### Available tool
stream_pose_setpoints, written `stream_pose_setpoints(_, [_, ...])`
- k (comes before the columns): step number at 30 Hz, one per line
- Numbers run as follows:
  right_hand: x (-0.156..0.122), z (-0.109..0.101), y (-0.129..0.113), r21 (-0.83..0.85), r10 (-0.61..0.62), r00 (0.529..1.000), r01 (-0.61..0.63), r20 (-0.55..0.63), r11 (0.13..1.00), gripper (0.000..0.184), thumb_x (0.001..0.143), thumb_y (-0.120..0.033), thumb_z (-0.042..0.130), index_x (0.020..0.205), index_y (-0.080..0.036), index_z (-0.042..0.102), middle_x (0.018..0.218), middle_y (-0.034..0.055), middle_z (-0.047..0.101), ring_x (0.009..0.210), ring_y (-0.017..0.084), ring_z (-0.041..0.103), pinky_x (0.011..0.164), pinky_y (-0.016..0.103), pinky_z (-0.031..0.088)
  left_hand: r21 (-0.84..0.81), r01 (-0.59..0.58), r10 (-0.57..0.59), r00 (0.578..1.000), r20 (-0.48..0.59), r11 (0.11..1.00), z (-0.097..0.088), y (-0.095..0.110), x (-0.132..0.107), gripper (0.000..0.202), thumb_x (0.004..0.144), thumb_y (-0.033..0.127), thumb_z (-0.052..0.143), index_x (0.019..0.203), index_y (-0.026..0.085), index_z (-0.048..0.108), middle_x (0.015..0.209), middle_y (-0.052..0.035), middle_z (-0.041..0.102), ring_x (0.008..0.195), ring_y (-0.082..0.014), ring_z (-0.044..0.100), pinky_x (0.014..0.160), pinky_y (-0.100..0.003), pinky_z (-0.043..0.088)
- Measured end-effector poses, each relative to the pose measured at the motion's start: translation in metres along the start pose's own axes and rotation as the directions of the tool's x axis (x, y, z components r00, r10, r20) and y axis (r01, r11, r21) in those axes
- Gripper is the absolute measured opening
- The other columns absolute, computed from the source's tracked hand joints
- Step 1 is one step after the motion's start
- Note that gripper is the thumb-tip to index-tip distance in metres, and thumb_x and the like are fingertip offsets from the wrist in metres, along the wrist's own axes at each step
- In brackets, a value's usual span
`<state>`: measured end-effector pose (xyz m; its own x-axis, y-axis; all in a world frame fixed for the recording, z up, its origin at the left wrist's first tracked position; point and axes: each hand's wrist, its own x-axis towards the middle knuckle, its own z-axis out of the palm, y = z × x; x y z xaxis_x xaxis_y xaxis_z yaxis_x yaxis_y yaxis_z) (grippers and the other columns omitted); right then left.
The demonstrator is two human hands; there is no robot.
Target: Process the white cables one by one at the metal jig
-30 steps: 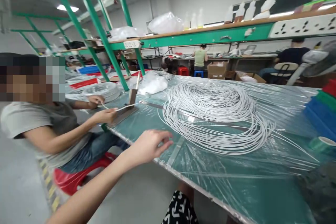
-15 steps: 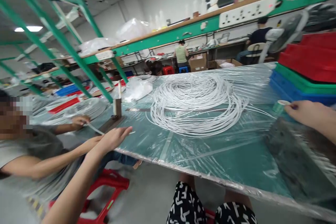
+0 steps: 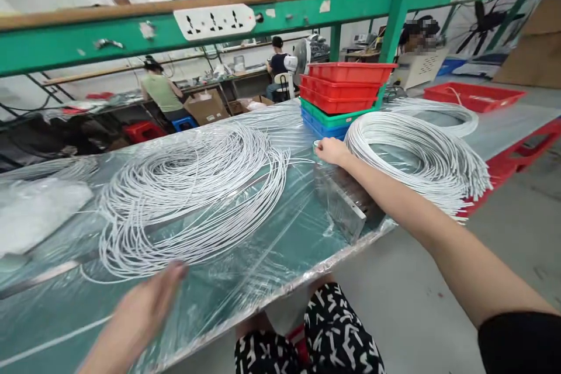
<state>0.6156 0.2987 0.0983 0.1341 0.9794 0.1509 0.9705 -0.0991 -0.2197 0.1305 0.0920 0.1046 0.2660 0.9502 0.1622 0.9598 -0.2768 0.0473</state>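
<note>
My left hand (image 3: 140,312) hovers flat over the plastic-wrapped green table (image 3: 245,280), fingers stretched out and blurred, just in front of a big loose coil of white wire (image 3: 188,198). My right arm reaches far across the table. My right hand (image 3: 332,151) is curled on a small pale tape roll (image 3: 316,144), right beside the stack of trays. Under that forearm a grey metal block (image 3: 344,207) lies beneath the plastic film. A second coil of white wire (image 3: 416,149) lies right of my right hand.
Red, green and blue trays (image 3: 346,85) are stacked behind the tape roll, and another red tray (image 3: 475,96) sits further right. A green shelf rail with a power strip (image 3: 214,20) runs overhead. People (image 3: 160,90) work at benches behind. A plastic bag (image 3: 35,216) lies at left.
The view has swung right, so the seated co-worker is out of sight. My right hand has closed on the tape roll. My left hand has left the table edge and moved near the coil.
</note>
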Motion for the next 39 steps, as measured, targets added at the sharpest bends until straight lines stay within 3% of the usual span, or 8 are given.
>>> stream_pose_setpoints(3, [-0.002, 0.000, -0.001, -0.010, -0.007, 1.000, 0.006, -0.006, 1.000, 0.035, 0.096, -0.038, 0.047, 0.102, -0.017, 0.074, 0.109, 0.0151, 0.071, 0.104, 0.027, 0.065, 0.088, 0.031, 0.046, -0.307, -0.253, 0.304, 0.944, 0.129, 0.917, 0.027, 0.089, 0.046, 0.044, 0.102, 0.049, 0.027, 0.115, 0.029, 0.065, 0.116, -0.0032, 0.072, 0.097, -0.0230, 0.070, 0.084, -0.034, 0.054])
stream_pose_setpoints(6, [-0.003, 0.000, -0.001, -0.017, -0.011, 1.000, 0.010, -0.010, 1.000, 0.035, 0.096, -0.038, 0.045, 0.100, -0.019, 0.074, 0.106, 0.0137, 0.072, 0.103, 0.027, 0.066, 0.086, 0.031, 0.046, -0.407, -0.392, 0.453, 0.890, 0.060, 0.825, 0.044, 0.166, 0.092, 0.045, 0.104, 0.041, 0.026, 0.108, 0.024, 0.067, 0.102, -0.0063, 0.073, 0.092, -0.0211, 0.069, 0.082, -0.031, 0.050])
stream_pose_setpoints(8, [-0.004, -0.001, -0.001, -0.010, -0.006, 1.000, 0.006, -0.011, 1.000, 0.036, 0.096, -0.039, 0.044, 0.100, -0.020, 0.074, 0.105, 0.0131, 0.072, 0.103, 0.026, 0.066, 0.085, 0.030, 0.047, -0.432, -0.411, 0.466, 0.884, 0.027, 0.803, 0.052, 0.199, 0.116, 0.041, 0.104, 0.036, 0.030, 0.107, 0.022, 0.068, 0.092, -0.0062, 0.073, 0.086, -0.0204, 0.069, 0.079, -0.029, 0.048])
stream_pose_setpoints(11, [-0.003, 0.000, -0.003, 0.000, -0.003, 1.000, 0.003, -0.008, 1.000, 0.036, 0.096, -0.039, 0.044, 0.101, -0.020, 0.074, 0.106, 0.0131, 0.072, 0.102, 0.026, 0.067, 0.083, 0.030, 0.047, -0.439, -0.399, 0.443, 0.896, 0.000, 0.805, 0.060, 0.227, 0.138, 0.033, 0.103, 0.033, 0.037, 0.117, 0.020, 0.064, 0.086, -0.0054, 0.073, 0.081, -0.0206, 0.069, 0.075, -0.028, 0.047])
stream_pose_setpoints(19, [0.005, -0.001, -0.003, 0.040, -0.020, 1.000, 0.020, 0.008, 0.999, 0.033, 0.095, -0.038, 0.046, 0.097, -0.021, 0.075, 0.107, 0.0114, 0.073, 0.104, 0.025, 0.066, 0.084, 0.028, 0.046, -0.357, -0.434, 0.465, 0.886, -0.001, 0.827, 0.061, 0.248, 0.159, 0.032, 0.103, 0.032, 0.039, 0.096, 0.020, 0.069, 0.084, -0.0057, 0.073, 0.080, -0.0206, 0.069, 0.071, -0.028, 0.043])
stream_pose_setpoints(23, [0.008, -0.002, -0.003, 0.056, -0.019, 1.000, 0.018, 0.023, 0.998, 0.030, 0.094, -0.037, 0.049, 0.095, -0.021, 0.075, 0.107, 0.0107, 0.073, 0.104, 0.026, 0.066, 0.083, 0.028, 0.047, -0.335, -0.510, 0.536, 0.844, -0.017, 0.792, 0.066, 0.256, 0.159, 0.033, 0.103, 0.029, 0.038, 0.088, 0.020, 0.066, 0.084, -0.0052, 0.073, 0.079, -0.0193, 0.068, 0.067, -0.027, 0.040])
stream_pose_setpoints(27, [0.010, -0.002, -0.003, 0.073, -0.013, 0.999, 0.011, 0.033, 0.997, 0.031, 0.094, -0.038, 0.048, 0.097, -0.021, 0.074, 0.108, 0.0106, 0.072, 0.102, 0.025, 0.066, 0.081, 0.027, 0.047, -0.308, -0.505, 0.519, 0.854, -0.043, 0.806, 0.072, 0.264, 0.155, 0.032, 0.103, 0.026, 0.035, 0.086, 0.021, 0.062, 0.081, -0.0041, 0.071, 0.074, -0.0183, 0.066, 0.062, -0.028, 0.036])
stream_pose_setpoints(39, [0.013, 0.000, -0.002, 0.062, -0.022, 0.999, 0.019, 0.050, 0.998, 0.029, 0.094, -0.036, 0.049, 0.095, -0.022, 0.075, 0.106, 0.0093, 0.073, 0.102, 0.025, 0.066, 0.082, 0.027, 0.046, -0.260, -0.564, 0.556, 0.824, -0.110, 0.784, 0.076, 0.263, 0.162, 0.031, 0.102, 0.023, 0.035, 0.083, 0.021, 0.060, 0.077, -0.0027, 0.068, 0.075, -0.0178, 0.064, 0.062, -0.029, 0.033])
